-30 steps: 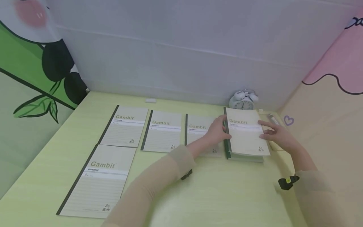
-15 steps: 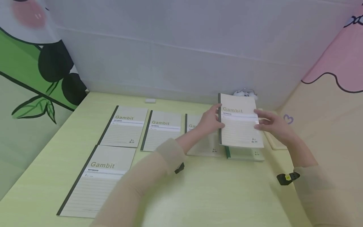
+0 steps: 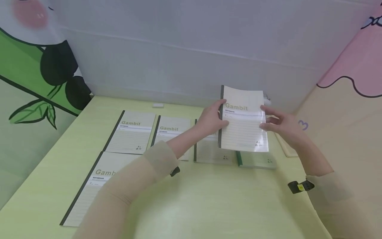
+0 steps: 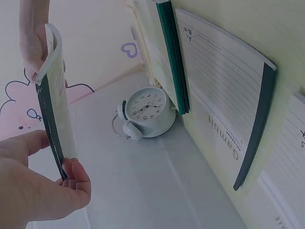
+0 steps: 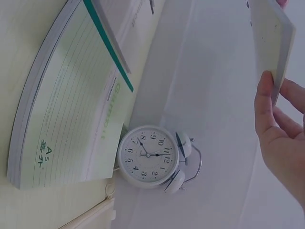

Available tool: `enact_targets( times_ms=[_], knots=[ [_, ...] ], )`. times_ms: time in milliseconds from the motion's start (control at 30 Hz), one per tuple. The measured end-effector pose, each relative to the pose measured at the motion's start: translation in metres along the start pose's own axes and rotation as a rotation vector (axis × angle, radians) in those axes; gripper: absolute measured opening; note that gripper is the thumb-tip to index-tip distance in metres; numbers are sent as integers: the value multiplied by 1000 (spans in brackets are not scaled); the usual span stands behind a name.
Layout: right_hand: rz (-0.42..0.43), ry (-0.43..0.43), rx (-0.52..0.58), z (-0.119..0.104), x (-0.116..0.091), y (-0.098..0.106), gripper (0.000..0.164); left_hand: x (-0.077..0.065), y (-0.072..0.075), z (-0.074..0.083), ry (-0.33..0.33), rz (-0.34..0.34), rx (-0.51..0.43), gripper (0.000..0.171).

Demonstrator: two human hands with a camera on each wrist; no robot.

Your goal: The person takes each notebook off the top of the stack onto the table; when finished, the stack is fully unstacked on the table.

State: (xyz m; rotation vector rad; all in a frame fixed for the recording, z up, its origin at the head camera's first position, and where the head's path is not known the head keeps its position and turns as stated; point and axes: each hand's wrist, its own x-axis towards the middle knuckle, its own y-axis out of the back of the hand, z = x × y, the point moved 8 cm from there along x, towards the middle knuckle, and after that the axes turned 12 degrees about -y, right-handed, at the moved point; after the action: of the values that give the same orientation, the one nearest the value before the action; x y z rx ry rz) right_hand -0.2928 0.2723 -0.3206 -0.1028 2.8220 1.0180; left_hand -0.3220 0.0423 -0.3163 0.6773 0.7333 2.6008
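A white-covered notebook (image 3: 243, 132) with a black spine and "Gambit" on it is held up off the table by both hands. My left hand (image 3: 212, 117) pinches its spine edge, thumb on the cover. On the opposite edge, my right hand (image 3: 285, 127) pinches with thumb and fingers. Below it lies a green-spined notebook stack (image 3: 258, 161), partly covered from the head view; the right wrist view shows its thick page edges. Left of that, a black-spined notebook (image 3: 212, 154) lies flat, partly behind my left hand.
More notebooks lie flat at left: one far left (image 3: 129, 132), one beside it (image 3: 170, 127), one in front (image 3: 89, 192) partly under my left arm. A white alarm clock (image 5: 148, 156) stands by the back wall. A small white block (image 3: 158, 105) sits at the back.
Both hands have lifted the black-spined notebook off the right-hand stack, moving it up and to the left. The green-spined notebook beneath has come into view. The held cover now tilts more upright.
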Motion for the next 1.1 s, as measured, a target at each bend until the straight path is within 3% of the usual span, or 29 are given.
enact_targets(
  times_ms=[267,433,600,833,1100],
  knots=[
    [12,29,46,-26,-16,-14,68,-23,27,7,-19,-3,27,76],
    [14,77,97,-38,-23,-28,65,-41,43,3,-5,0,55,74],
    [-8,111,91,-49,-29,-46,62,-64,56,-5,6,-10,71,74],
    [-135,216,163,-62,-35,-79,61,-96,76,-18,-12,-25,67,70],
    [-178,309,46,-76,-39,-116,65,-128,93,-40,20,-80,42,77]
  ],
)
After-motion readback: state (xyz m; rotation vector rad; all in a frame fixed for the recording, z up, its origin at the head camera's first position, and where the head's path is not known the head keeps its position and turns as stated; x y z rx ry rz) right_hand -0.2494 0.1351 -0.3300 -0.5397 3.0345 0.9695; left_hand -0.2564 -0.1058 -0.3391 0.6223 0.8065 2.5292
